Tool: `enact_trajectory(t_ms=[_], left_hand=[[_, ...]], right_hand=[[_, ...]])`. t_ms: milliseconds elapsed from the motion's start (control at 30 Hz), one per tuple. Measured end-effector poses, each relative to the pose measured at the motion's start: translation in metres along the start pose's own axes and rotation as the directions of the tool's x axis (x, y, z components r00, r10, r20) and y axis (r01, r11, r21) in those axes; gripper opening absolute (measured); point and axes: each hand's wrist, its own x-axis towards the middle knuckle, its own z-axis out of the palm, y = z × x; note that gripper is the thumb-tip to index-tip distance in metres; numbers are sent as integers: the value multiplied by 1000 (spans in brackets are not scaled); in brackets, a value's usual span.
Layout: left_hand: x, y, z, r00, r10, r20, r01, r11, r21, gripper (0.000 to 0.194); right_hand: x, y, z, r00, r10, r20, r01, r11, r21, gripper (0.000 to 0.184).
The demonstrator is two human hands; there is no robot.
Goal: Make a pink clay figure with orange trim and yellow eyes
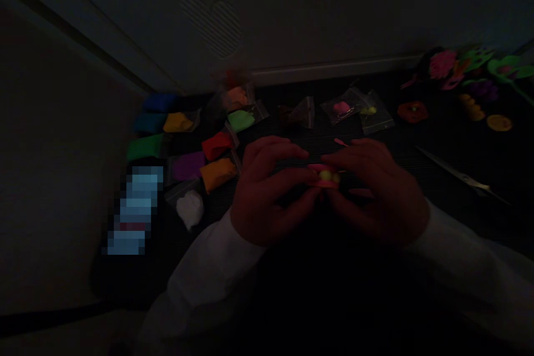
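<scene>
In dim light, a small pink clay piece with yellow-green balls in it [326, 176] is held between both hands. My left hand [271, 189] grips its left side, thumb below and fingers curled over. On the right side, the fingertips and thumb of my right hand [377, 189] pinch the same piece. A thin pink tool [341, 142] lies just beyond my right fingers. Partly covered by my right hand is a flat pink piece [361, 193] on the dark table.
Bags of coloured clay, such as orange [218, 174], purple [188, 167] and white [190, 208], lie at left near a lit, blurred screen [136, 208]. Scissors [467, 179] rest at right. Finished-looking clay shapes, including a red flower [413, 112], stand at the back right. A pale panel [334, 22] rises behind.
</scene>
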Motion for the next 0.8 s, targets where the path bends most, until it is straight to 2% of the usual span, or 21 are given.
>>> enact_trajectory(t_ms=[467, 800], left_hand=[[-1, 0, 5, 1000, -21, -3, 21, 999, -45, 14], [-5, -4, 12, 989, -149, 20, 150, 973, -174, 26]], right_hand=[[0, 0, 2, 1000, 11, 17, -11, 1000, 15, 36], [0, -1, 7, 996, 76, 42, -80, 993, 84, 38]])
